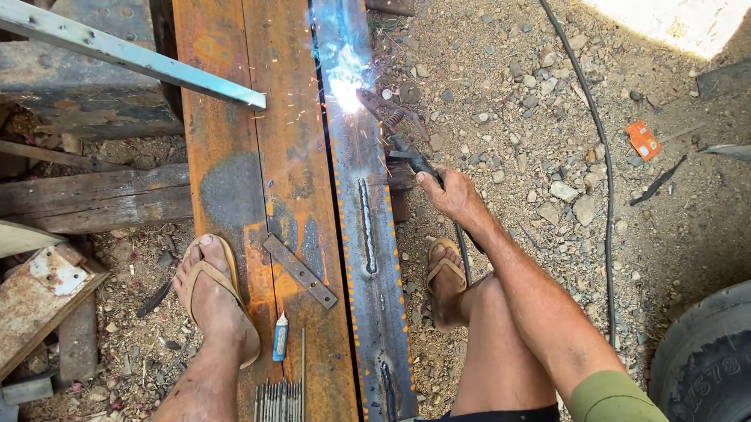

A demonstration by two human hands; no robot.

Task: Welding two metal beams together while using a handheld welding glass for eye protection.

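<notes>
My right hand (450, 194) grips the handle of an electrode holder (399, 134) that reaches up and left. Its rod tip touches a long rusty steel beam (295, 138), where a bright white-blue arc (346, 91) throws sparks. A finished weld bead (366, 227) runs along the beam's darker right strip below the arc. My left hand is out of view. My left foot in a sandal (217, 298) rests on the beam's left edge, and my right foot (446, 280) stands on the gravel beside it.
A flat steel strip (300, 271), a small blue-white tube (280, 336) and a bundle of welding rods (279, 411) lie on the beam. A grey angle bar (110, 49) crosses top left. Scrap wood and rusty plates lie left; a black cable (600, 165) and tyre (730, 351) right.
</notes>
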